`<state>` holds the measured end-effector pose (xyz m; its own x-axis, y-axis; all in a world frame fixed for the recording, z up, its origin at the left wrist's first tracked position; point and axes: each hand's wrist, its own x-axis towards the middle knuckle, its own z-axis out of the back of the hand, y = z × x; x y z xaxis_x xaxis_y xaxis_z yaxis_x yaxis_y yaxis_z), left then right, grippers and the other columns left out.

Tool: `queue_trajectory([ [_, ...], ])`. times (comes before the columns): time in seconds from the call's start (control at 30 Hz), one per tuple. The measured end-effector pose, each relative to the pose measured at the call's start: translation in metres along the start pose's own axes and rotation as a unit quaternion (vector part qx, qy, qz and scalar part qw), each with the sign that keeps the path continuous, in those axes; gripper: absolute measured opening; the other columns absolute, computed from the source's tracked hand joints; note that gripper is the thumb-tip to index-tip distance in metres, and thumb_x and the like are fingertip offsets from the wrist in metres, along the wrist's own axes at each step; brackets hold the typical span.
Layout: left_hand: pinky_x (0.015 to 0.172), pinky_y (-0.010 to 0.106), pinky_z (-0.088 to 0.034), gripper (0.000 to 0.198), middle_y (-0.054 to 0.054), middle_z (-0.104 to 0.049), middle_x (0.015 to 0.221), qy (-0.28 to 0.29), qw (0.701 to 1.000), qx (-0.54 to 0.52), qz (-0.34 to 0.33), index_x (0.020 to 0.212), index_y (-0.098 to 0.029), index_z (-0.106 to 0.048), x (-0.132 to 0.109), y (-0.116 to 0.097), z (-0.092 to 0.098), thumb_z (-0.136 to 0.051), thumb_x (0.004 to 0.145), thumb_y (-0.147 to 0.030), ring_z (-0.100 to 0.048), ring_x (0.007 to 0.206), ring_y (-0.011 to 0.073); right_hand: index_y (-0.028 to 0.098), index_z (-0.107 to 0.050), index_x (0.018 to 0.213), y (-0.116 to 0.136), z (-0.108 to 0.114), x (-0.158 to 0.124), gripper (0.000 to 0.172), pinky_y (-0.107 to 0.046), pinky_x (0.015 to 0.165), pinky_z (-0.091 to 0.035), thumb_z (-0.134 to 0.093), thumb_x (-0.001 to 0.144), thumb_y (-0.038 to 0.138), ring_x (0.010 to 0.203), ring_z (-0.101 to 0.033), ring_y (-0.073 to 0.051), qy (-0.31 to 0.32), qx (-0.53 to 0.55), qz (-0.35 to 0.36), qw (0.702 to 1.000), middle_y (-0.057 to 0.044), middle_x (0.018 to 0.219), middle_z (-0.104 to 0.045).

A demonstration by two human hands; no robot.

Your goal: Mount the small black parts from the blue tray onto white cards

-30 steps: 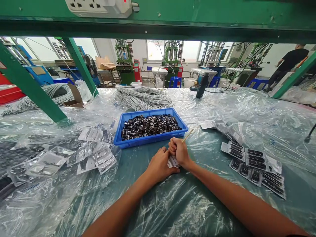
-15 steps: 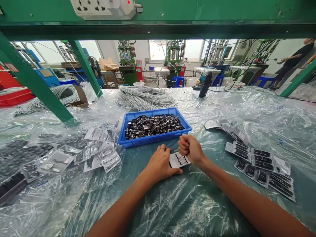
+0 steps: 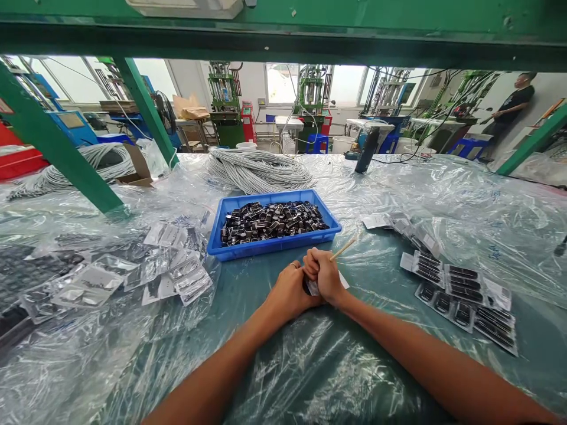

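This is a factory workshop: green column presses (image 3: 225, 94) stand along the windowed wall (image 3: 254, 82) beyond the hands (image 3: 326, 276). Beneath them runs a long counter (image 3: 248, 286) sheeted in clear plastic (image 3: 447, 198), with a blue tray (image 3: 274, 245) of small black parts (image 3: 274, 221) just ahead, coiled grey cable (image 3: 261, 171) farther off and blister packs (image 3: 463, 282) rightward.

I can't see most of the flat white packet (image 3: 312, 288) at mid-frame: the bare left hand (image 3: 289, 290) and bare right hand (image 3: 325, 276) cover it. The right hand's grip hides the lower end of the thin pale stick (image 3: 344, 249) from me. The top edge crops the white plastic casing (image 3: 186, 7), upper left; blue marks (image 3: 492, 252), right, defy my reading.
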<state>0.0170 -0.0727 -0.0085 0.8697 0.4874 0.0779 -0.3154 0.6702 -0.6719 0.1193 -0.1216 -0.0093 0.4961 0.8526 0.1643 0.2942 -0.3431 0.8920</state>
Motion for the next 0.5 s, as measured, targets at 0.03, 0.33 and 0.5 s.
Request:
queue_trajectory([
  [0.03, 0.065, 0.029, -0.037, 0.024, 0.002, -0.057, 0.077, -0.002, 1.000, -0.005, -0.004, 0.073, -0.019, -0.061, 0.000, 0.000, 0.000, -0.078, 0.064, -0.035, -0.055, 0.082, 0.0217, 0.022, -0.031, 0.047, -0.001, 0.000, -0.001, 0.044, -0.023, 0.039, -0.017, -0.053, 0.080, 0.041, 0.038, -0.019, -0.005, -0.003, -0.003, -0.001, 1.000, 0.008, 0.043, -0.024],
  [0.33, 0.073, 0.033, -0.042, 0.038, 0.004, -0.057, 0.085, 0.010, 1.000, 0.017, 0.021, 0.086, -0.019, -0.064, -0.001, 0.005, 0.003, -0.078, 0.063, -0.046, -0.055, 0.083, 0.0234, 0.022, -0.031, 0.050, 0.025, 0.011, -0.014, 0.040, -0.022, 0.037, -0.010, -0.053, 0.077, 0.040, 0.034, -0.015, -0.004, 0.076, 0.002, -0.178, 0.981, 0.011, 0.043, -0.021],
  [0.5, 0.078, 0.035, -0.047, 0.059, 0.006, -0.063, 0.098, 0.016, 0.982, -0.183, 0.046, 0.112, -0.018, -0.057, 0.003, 0.012, 0.026, -0.080, 0.060, -0.036, -0.061, 0.086, 0.0225, 0.022, -0.032, 0.057, 0.073, 0.052, 0.016, 0.042, -0.019, 0.037, -0.009, -0.061, 0.076, 0.047, 0.038, -0.015, -0.004, 0.076, -0.194, -0.209, 0.956, 0.012, 0.048, -0.024],
])
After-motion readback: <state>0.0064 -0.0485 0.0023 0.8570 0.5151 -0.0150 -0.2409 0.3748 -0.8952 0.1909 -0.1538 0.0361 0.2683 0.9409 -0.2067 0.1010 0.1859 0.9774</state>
